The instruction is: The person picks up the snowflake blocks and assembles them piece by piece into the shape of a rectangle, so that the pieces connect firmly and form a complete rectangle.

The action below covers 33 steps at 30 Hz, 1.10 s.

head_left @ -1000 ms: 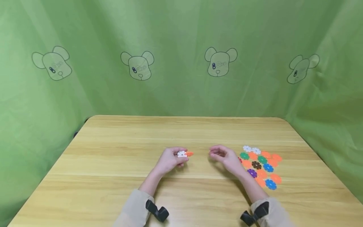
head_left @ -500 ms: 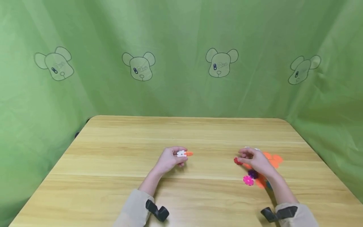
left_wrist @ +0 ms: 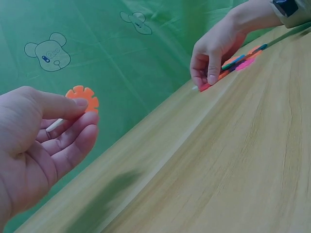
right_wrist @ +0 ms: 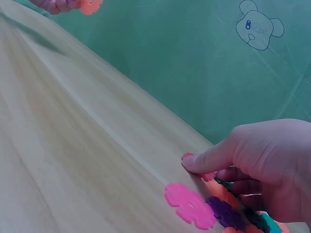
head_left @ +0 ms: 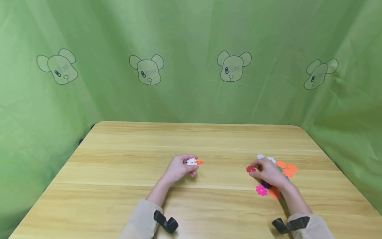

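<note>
The discs [head_left: 261, 190] look smooth plastic, the table [head_left: 221, 212] satiny wood, the curtain [head_left: 191, 99] sheeny cloth.

The right wrist view's top edge crops the left hand [right_wrist: 56, 5]

Right hand [head_left: 268, 173]: displaced rightward over one second; thumb and fingertips, formerly well apart from any disc, now pinch one.
Red flower-shaped plastic disc [head_left: 250, 169]: formerly a sliver behind the hand; now exposed at the thumb and fingertips.
Bright pink flower-shaped plastic disc [head_left: 261, 190]: hidden beneath the forearm one second earlier; now uncovered on the near side of the palm.
White flower-shaped plastic discs [head_left: 271, 159]: nearly masked half a second ago; now more visible beyond the knuckles.
Purple flower-shaped plastic disc [right_wrist: 225, 212]: formerly in plain view beside the wrist; now partly covered and shaded beneath the palm.
</note>
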{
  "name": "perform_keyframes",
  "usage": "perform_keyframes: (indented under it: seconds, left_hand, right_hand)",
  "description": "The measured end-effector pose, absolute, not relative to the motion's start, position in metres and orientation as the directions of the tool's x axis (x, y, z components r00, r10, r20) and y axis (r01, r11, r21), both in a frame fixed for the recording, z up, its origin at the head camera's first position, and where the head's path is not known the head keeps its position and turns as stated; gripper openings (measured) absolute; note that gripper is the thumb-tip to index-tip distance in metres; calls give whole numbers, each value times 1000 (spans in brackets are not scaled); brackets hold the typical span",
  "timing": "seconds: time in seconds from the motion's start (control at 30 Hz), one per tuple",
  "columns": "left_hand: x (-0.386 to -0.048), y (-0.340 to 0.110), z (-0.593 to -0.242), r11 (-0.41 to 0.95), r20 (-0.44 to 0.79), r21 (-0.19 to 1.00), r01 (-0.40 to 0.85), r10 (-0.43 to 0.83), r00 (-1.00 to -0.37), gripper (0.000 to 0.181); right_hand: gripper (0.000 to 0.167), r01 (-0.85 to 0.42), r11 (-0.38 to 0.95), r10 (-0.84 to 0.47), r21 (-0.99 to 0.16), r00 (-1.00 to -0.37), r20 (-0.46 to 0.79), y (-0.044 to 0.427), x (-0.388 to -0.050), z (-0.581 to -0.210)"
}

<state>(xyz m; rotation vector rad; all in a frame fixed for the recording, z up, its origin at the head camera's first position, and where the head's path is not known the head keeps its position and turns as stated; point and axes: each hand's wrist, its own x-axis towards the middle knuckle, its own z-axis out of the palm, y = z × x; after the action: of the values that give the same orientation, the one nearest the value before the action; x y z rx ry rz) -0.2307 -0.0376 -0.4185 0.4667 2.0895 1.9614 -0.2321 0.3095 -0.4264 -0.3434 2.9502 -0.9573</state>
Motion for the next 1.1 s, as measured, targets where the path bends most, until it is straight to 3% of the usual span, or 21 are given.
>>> perform_keyframes:
  seconds: [0.4, 0.67, 0.9, 1.1]
  left_hand:
    - [-231, -37, -417, 29, 51, 997, 69, 418, -907, 42]
    - [-229, -37, -416, 33, 32, 998, 50, 425, -905, 41]
    - [-229, -37, -416, 44, 32, 997, 56, 422, -906, 41]
    - [-230, -37, -419, 10, 50, 998, 60, 424, -904, 43]
  right_hand:
    - [17, -156, 786, -152, -598, -987, 57, 286, -231, -423]
    - [14, -184, 682, -207, -708, -977, 55, 248, -229, -413]
    - [16, -161, 459, -306, -874, -952, 15, 209, -229, -403]
    - [24, -174, 427, -310, -888, -950, 37, 187, -228, -405]
